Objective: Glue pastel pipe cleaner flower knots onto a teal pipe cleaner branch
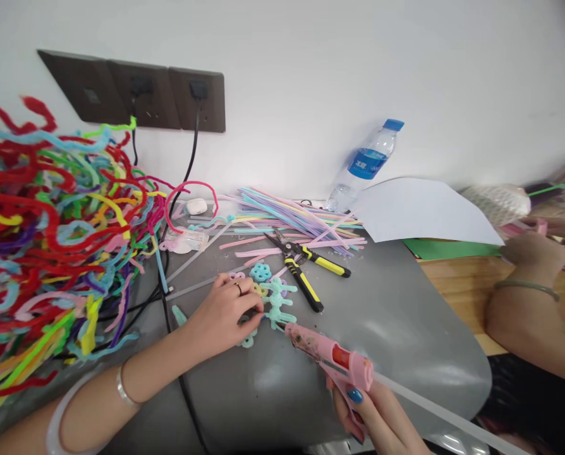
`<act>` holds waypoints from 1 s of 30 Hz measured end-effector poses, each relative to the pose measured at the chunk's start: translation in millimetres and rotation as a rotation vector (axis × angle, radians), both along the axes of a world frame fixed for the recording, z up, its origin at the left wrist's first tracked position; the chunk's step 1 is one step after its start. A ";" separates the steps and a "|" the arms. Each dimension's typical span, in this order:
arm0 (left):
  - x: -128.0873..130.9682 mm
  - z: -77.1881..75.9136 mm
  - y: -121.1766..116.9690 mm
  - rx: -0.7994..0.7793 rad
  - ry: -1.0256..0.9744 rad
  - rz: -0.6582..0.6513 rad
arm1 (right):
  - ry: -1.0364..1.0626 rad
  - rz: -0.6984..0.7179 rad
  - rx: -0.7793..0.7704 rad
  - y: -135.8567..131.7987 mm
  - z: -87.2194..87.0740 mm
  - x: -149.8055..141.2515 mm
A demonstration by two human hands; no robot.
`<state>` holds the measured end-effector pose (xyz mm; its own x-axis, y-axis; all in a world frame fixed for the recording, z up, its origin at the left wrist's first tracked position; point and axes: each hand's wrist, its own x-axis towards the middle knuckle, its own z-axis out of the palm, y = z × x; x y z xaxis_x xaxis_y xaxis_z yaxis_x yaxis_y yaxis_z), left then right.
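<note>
The left hand (225, 309) rests on the gray tabletop (396, 316), near the middle of the scene. Its fingers (251, 302) are pinched together on a small teal fuzzy shape (279, 306) made of bent pipe cleaners. The shape lies just to the right of those fingers, touching them. It runs from far to near, with little loops sticking out on both sides.

The right hand (372, 414) is near the bottom edge. Its fingers are wrapped tight around the handle of a pink glue gun (332, 357). The gun's long body points up and to the left, and its tip sits just beside the near end of the teal shape. So the shape is between the two hands, but the left hand is the one holding it. A long clear glue stick (434, 409) pokes out of the back of the gun toward the right.

A bit farther away lie black and yellow pliers (306, 272), pointing far and left. Behind them is a loose bundle of straight pastel pipe cleaners (292, 218). On the left is a big messy heap of curly bright pipe cleaners (50, 215).

A water bottle (365, 165) leans against the wall, and it looks nearly empty. A small clear bag (185, 239) lies near the heap; I cannot tell what is inside. A white sheet of paper (419, 212) lies on the right. Another person's arm (529, 303) rests far right.
</note>
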<state>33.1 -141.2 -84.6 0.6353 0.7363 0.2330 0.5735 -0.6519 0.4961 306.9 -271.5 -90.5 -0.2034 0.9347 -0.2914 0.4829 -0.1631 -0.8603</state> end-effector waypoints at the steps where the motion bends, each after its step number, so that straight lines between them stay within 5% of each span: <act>1: -0.1 -0.1 0.1 -0.001 -0.002 0.000 | -0.006 0.012 -0.005 0.1 -1.2 1.3; 30: -0.1 -2.3 -0.1 0.002 0.013 0.003 | -0.050 -0.009 0.012 -6.5 -10.7 11.8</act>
<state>33.1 -141.3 -86.8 0.6364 0.7376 0.2259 0.5818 -0.6512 0.4873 318.7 -278.0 -101.2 -0.1803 0.9400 -0.2896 0.5239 -0.1574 -0.8371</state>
